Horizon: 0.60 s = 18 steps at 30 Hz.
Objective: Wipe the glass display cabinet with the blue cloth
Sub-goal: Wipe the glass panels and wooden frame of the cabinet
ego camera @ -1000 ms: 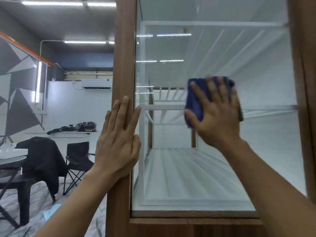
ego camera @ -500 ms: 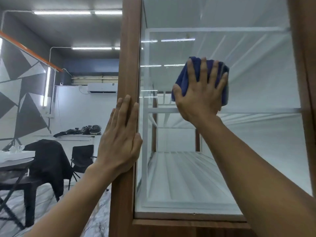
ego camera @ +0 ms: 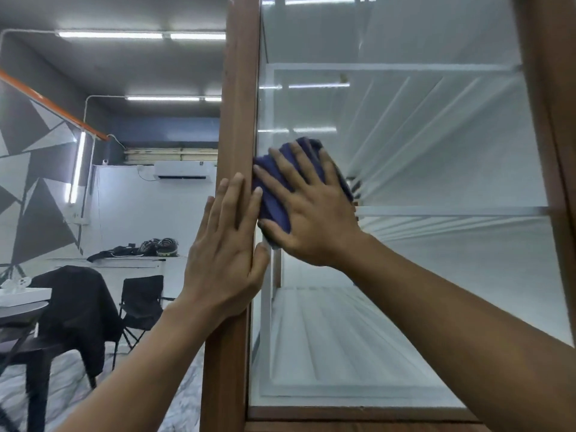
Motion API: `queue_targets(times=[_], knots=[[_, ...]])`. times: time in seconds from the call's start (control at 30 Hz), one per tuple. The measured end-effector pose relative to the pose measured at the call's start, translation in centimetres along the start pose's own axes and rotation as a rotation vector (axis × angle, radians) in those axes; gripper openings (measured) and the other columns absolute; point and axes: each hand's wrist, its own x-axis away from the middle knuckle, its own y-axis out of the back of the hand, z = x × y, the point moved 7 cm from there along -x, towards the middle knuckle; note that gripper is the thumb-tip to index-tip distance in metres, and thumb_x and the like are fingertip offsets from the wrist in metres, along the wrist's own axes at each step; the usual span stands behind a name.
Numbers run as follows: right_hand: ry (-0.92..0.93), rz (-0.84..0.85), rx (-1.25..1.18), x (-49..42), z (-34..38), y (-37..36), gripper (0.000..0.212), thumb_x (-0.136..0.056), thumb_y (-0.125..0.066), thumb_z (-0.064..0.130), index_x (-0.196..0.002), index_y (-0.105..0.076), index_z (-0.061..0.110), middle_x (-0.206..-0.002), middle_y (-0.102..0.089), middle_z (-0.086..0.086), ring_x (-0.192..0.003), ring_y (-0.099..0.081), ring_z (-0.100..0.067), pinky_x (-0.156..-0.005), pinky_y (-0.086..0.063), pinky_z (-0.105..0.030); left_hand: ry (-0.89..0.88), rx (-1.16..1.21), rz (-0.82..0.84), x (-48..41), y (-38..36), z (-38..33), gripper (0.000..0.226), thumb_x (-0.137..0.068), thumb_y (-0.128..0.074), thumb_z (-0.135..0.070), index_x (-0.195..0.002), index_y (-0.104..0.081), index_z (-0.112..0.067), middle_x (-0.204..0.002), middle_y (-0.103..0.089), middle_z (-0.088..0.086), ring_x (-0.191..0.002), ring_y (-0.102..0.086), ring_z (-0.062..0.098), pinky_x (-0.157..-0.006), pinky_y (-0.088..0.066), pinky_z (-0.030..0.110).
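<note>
Dim room [ego camera: 131,213] behind a cabinet [ego camera: 405,275]; left hand [ego camera: 224,244] lies flat, fingers [ego camera: 237,198] straight, on its wood frame [ego camera: 237,120], probably bracing, while right hand [ego camera: 308,219] presses the cloth [ego camera: 271,204] with spread fingers [ego camera: 324,169] onto the glass's left edge

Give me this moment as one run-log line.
step: wipe glass | right hand: flat, pressing blue cloth on glass beside wooden frame | left hand: flat on wooden frame

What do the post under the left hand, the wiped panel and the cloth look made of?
Post: brown wood or wood-look laminate, matte, faint grain. Panel: clear glass, glossy, mirroring ceiling lights. Cloth: dark blue soft fabric, bunched in folds; weave unclear.
</note>
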Motion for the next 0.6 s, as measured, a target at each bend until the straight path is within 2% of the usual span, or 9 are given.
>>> queue_targets(times=[0.07,0.17,0.2,0.23,0.27,0.37,0.4,0.53,0.6], knots=[[-0.051,-0.047,0.049,0.5,-4.6,0.4,0.077,-0.093,-0.021,0.072,-0.159,-0.008,0.036,-0.170,-0.003,-0.003,-0.156,0.004,-0.028,-0.125,0.000,-0.058,-0.005,0.001,0.014,0.2,-0.1,0.1,0.077,-0.089,-0.040,-0.031,-0.159,-0.010,-0.018,-0.167,0.008,0.003,-0.154,0.011,0.017,-0.126,0.005,0.034],[-0.660,-0.123,-0.058,1.8,-15.7,2.4,0.074,-0.095,-0.026,0.068,-0.159,-0.008,0.037,-0.169,-0.004,-0.004,-0.156,0.003,-0.031,-0.123,0.001,-0.060,-0.012,0.012,0.020,0.5,-0.2,0.2,0.076,-0.088,-0.041,-0.032,-0.158,-0.015,-0.020,-0.167,0.008,0.003,-0.154,0.011,0.018,-0.126,0.005,0.035],[-0.818,-0.131,-0.081,2.0,-16.6,2.6,0.074,-0.096,-0.027,0.067,-0.159,-0.008,0.035,-0.169,-0.003,-0.004,-0.155,0.005,-0.032,-0.123,0.002,-0.062,-0.011,0.015,0.016,0.5,-0.2,0.1,0.075,-0.088,-0.039,-0.035,-0.158,-0.016,-0.020,-0.167,0.007,0.004,-0.154,0.011,0.018,-0.126,0.004,0.037],[-0.846,-0.132,-0.075,1.2,-15.5,2.6,0.074,-0.097,-0.026,0.066,-0.160,-0.006,0.033,-0.169,-0.001,-0.005,-0.155,0.007,-0.034,-0.122,0.003,-0.064,-0.006,0.018,0.012,0.5,-0.2,0.1,0.074,-0.088,-0.036,-0.037,-0.158,-0.017,-0.019,-0.167,0.006,0.005,-0.154,0.010,0.019,-0.127,0.002,0.039],[-0.730,-0.119,-0.055,-0.4,-12.9,2.4,0.074,-0.097,-0.025,0.065,-0.160,-0.004,0.033,-0.169,0.001,-0.005,-0.155,0.009,-0.034,-0.122,0.005,-0.064,-0.003,0.019,0.011,0.4,-0.2,0.0,0.075,-0.088,-0.035,-0.038,-0.158,-0.017,-0.018,-0.167,0.006,0.005,-0.154,0.009,0.019,-0.127,0.001,0.040],[-0.051,-0.010,0.036,-4.7,-4.6,1.0,0.072,-0.096,-0.021,0.068,-0.159,-0.005,0.038,-0.169,-0.002,-0.004,-0.156,0.005,-0.030,-0.123,0.002,-0.060,-0.010,0.015,0.011,0.7,-0.3,0.0,0.076,-0.088,-0.036,-0.036,-0.158,-0.014,-0.016,-0.167,0.007,0.004,-0.154,0.009,0.019,-0.127,0.003,0.037],[0.012,-0.008,0.070,-6.1,-5.4,1.5,0.072,-0.095,-0.021,0.069,-0.158,-0.005,0.039,-0.169,-0.003,-0.003,-0.156,0.004,-0.028,-0.124,0.001,-0.059,-0.013,0.013,0.007,0.8,-0.3,0.1,0.076,-0.088,-0.036,-0.035,-0.158,-0.014,-0.017,-0.167,0.008,0.004,-0.154,0.009,0.019,-0.126,0.005,0.035],[-0.539,-0.031,-0.051,-8.9,-14.8,3.6,0.075,-0.097,-0.024,0.068,-0.159,-0.001,0.034,-0.169,0.006,-0.004,-0.155,0.010,-0.032,-0.122,0.005,-0.061,-0.014,0.006,-0.003,0.8,-0.3,0.0,0.074,-0.089,-0.036,-0.037,-0.158,-0.018,-0.017,-0.167,0.005,0.004,-0.155,0.007,0.019,-0.126,0.006,0.033],[-0.409,-0.032,0.004,-9.0,-11.2,3.0,0.075,-0.097,-0.024,0.067,-0.160,0.000,0.034,-0.169,0.006,-0.005,-0.155,0.011,-0.033,-0.123,0.004,-0.061,-0.009,0.002,-0.008,0.7,-0.3,0.0,0.074,-0.089,-0.036,-0.037,-0.158,-0.018,-0.018,-0.167,0.005,0.003,-0.155,0.007,0.019,-0.126,0.006,0.033]])
